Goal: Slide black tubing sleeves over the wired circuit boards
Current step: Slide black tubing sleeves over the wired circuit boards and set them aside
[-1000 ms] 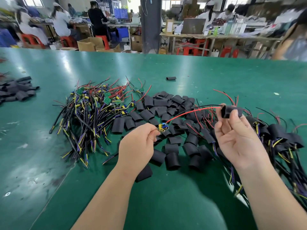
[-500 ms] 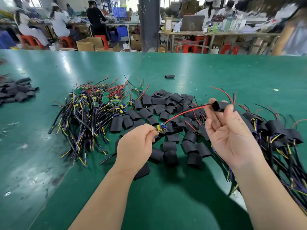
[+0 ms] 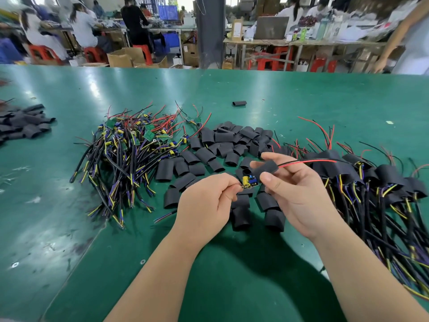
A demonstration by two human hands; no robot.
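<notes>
Closest to you, your left hand [image 3: 206,205] is curled, with thumb and forefinger pinching the near edge of a small circuit board [image 3: 249,181] that carries a yellow part and a blue part. Just to its right, your right hand [image 3: 299,194] grips a black tubing sleeve [image 3: 264,167] between thumb and fingers. The sleeve is tilted, its lower end just beside the board, and the board's red and black wires [image 3: 308,161] come out of its upper end and run off to the right. Both hands are held above the green table [image 3: 325,101]. Under and beyond them lies a spread of loose sleeves [image 3: 222,145], flattened and overlapping. To your left is a tangled heap of bare wired boards [image 3: 130,154], green boards toward the far side and black, yellow and blue leads fanning toward you. To your right lies a heap of sleeved boards [image 3: 371,182], with thin red and black wires sticking out on the far side. Farther out, a single sleeve [image 3: 239,103] lies alone on the table, and a second pile of sleeves [image 3: 21,124] sits at the far left edge. Beyond the table, people [image 3: 81,26] sit at benches on red stools.
</notes>
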